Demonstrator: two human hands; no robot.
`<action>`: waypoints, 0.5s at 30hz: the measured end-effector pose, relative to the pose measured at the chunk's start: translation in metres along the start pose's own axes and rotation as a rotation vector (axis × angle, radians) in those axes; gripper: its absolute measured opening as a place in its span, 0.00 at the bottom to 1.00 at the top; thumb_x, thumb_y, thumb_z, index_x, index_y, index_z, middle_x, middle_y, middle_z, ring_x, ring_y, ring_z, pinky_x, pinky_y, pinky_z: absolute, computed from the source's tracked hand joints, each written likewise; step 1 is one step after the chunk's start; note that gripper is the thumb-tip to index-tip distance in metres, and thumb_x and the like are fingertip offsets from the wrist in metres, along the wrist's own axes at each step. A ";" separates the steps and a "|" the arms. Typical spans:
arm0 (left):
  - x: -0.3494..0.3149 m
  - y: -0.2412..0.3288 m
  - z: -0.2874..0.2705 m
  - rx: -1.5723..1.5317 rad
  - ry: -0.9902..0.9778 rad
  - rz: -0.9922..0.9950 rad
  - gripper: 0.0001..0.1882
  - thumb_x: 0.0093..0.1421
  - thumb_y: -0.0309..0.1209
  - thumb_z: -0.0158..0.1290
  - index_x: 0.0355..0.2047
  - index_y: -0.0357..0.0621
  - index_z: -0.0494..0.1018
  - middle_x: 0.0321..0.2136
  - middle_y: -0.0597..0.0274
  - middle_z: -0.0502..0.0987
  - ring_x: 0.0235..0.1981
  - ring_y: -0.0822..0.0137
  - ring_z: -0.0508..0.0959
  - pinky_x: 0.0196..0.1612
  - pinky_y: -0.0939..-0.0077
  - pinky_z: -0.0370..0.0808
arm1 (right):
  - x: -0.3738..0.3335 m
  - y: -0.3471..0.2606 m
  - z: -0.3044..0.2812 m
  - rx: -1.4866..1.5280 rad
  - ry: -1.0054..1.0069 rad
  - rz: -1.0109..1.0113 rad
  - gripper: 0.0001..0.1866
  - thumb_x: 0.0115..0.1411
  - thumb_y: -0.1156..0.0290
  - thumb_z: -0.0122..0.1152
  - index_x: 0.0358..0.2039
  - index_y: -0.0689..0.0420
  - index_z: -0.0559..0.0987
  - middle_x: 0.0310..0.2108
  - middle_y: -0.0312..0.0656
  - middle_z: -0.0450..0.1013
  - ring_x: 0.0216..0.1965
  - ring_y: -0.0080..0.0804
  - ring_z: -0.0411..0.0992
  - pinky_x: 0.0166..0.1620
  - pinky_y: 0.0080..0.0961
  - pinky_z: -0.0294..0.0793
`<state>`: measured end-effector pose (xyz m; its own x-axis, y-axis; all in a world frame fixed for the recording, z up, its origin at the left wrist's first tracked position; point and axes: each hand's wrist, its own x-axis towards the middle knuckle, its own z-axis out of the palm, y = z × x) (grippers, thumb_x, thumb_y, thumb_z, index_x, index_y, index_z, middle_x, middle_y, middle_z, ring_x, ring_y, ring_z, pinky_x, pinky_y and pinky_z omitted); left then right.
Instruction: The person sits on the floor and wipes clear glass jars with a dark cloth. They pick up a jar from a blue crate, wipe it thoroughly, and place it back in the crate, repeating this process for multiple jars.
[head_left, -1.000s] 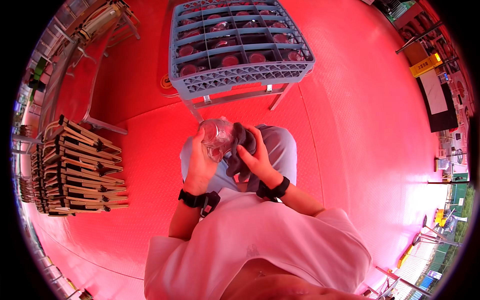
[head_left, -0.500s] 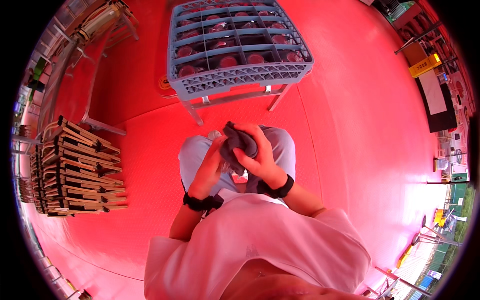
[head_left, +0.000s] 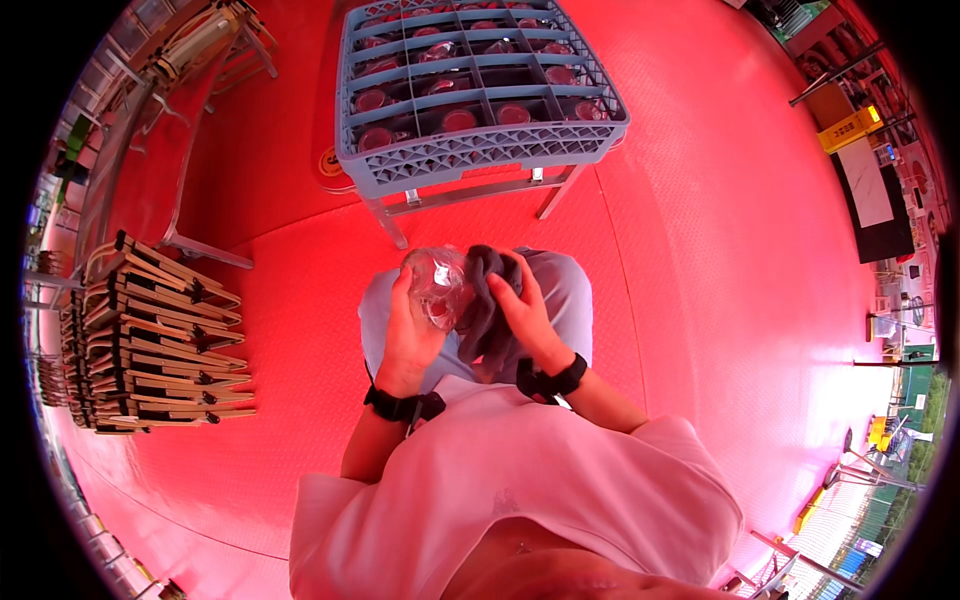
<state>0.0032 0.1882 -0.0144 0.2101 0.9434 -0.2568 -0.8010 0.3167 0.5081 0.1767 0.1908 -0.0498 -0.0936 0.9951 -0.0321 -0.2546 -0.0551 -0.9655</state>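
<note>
A clear drinking glass (head_left: 437,283) rests in my left hand (head_left: 412,335), whose fingers curl round its left side. Just to its right, my right hand (head_left: 527,312) grips a dark grey cloth (head_left: 487,290), bunched up with its lower end hanging down. The cloth is close against the right side of the glass; whether they touch I cannot tell. Both hands are above my lap. Beyond my knees a blue-grey glass rack (head_left: 480,158) stands on a metal-legged stand, with several glasses (head_left: 459,122) in its compartments.
Folded wooden-framed chairs (head_left: 170,345) are stacked on the left. Behind them stands a long table (head_left: 160,170) with a metal frame. The floor (head_left: 720,300) is red. A yellow box (head_left: 850,130) and other equipment line the far right edge.
My right hand has drawn the cloth to the right, off the glass. The glass, mostly covered before, now shows in my left hand, which has turned outward.
</note>
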 end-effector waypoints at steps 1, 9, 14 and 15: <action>0.000 0.000 -0.003 0.003 -0.009 0.006 0.31 0.70 0.52 0.38 0.63 0.42 0.63 0.58 0.55 0.72 0.58 0.58 0.73 0.57 0.58 0.73 | 0.000 -0.004 -0.001 0.058 0.025 0.043 0.22 0.67 0.70 0.57 0.59 0.60 0.66 0.50 0.43 0.71 0.51 0.28 0.71 0.53 0.25 0.72; 0.006 -0.013 -0.025 0.157 0.017 -0.010 0.28 0.72 0.48 0.37 0.66 0.45 0.59 0.59 0.57 0.69 0.60 0.59 0.70 0.64 0.60 0.66 | 0.004 -0.069 0.026 -0.344 -0.217 -0.502 0.30 0.53 0.75 0.68 0.57 0.57 0.70 0.57 0.48 0.69 0.57 0.43 0.70 0.59 0.37 0.69; 0.003 -0.032 -0.043 -0.136 -0.054 0.063 0.22 0.73 0.43 0.38 0.62 0.46 0.63 0.60 0.59 0.67 0.60 0.61 0.70 0.63 0.65 0.70 | 0.007 -0.033 0.047 -0.725 -0.196 -0.780 0.32 0.43 0.78 0.72 0.52 0.57 0.74 0.59 0.51 0.67 0.58 0.55 0.66 0.60 0.44 0.67; 0.006 -0.032 -0.044 -0.113 -0.042 0.091 0.22 0.73 0.43 0.38 0.61 0.46 0.63 0.60 0.59 0.67 0.60 0.61 0.70 0.63 0.65 0.70 | 0.007 -0.026 0.045 -0.705 -0.189 -0.766 0.31 0.43 0.76 0.72 0.52 0.56 0.74 0.59 0.50 0.67 0.59 0.56 0.66 0.60 0.45 0.67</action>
<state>0.0053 0.1795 -0.0685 0.1550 0.9718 -0.1779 -0.8753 0.2185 0.4313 0.1395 0.1956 -0.0130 -0.3085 0.7116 0.6313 0.3014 0.7026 -0.6446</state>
